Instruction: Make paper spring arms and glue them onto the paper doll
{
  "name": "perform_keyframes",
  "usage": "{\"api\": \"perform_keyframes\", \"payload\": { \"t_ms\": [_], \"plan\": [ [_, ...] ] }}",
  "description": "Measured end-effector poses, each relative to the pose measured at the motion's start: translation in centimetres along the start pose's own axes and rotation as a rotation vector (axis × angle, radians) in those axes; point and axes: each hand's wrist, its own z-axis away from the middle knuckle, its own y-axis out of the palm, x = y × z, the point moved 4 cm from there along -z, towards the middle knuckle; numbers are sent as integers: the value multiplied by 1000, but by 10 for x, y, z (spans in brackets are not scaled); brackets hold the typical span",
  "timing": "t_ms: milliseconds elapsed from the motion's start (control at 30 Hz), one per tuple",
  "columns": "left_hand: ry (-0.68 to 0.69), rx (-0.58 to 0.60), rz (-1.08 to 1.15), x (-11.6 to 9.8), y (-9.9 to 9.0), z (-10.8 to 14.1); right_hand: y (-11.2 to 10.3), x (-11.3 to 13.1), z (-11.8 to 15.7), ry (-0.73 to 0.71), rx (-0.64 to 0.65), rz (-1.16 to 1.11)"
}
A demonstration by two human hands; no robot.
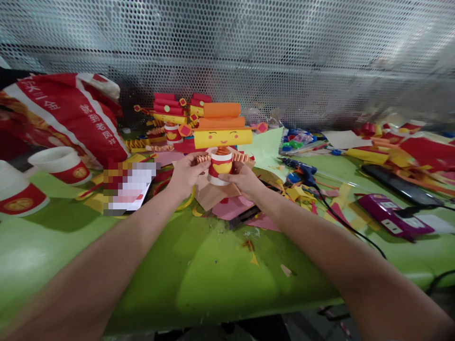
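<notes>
Between my two hands, above the scraps on the table, is a paper-cup doll (221, 168). It stands upright, with a yellow roll head (223, 138) bearing a drawn smiling face and orange rolls (222, 110) stacked on top. Folded orange paper strips stick out as its arms. My left hand (187, 174) pinches the doll at its left side, by the folded arm. On the other side my right hand (245, 179) has its fingers closed on the cup's lower right. Behind it stand similar finished-looking dolls (169, 118) with red rolls.
White cups with red bands (62, 166) and a red plastic bag (67, 113) are at left, near a phone (137, 187). A blue glue gun (300, 169), a purple power strip (394, 215) and a black case (400, 184) lie at right. Perforated metal panel (227, 57) backs the green table (220, 284).
</notes>
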Motion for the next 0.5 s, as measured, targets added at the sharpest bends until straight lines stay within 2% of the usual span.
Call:
{"api": "perform_keyframes", "payload": {
  "t_ms": [267, 400, 500],
  "plan": [
    [-20, -21, -16, -1, 1, 1, -1, -2, -1, -2, 6, 37],
    [-25, -27, -20, -4, -1, 1, -3, -1, -1, -39, -33, 36],
    [-16, -41, -155, -6, -5, -1, -6, 4, -2, -82, -67, 23]
  ]
}}
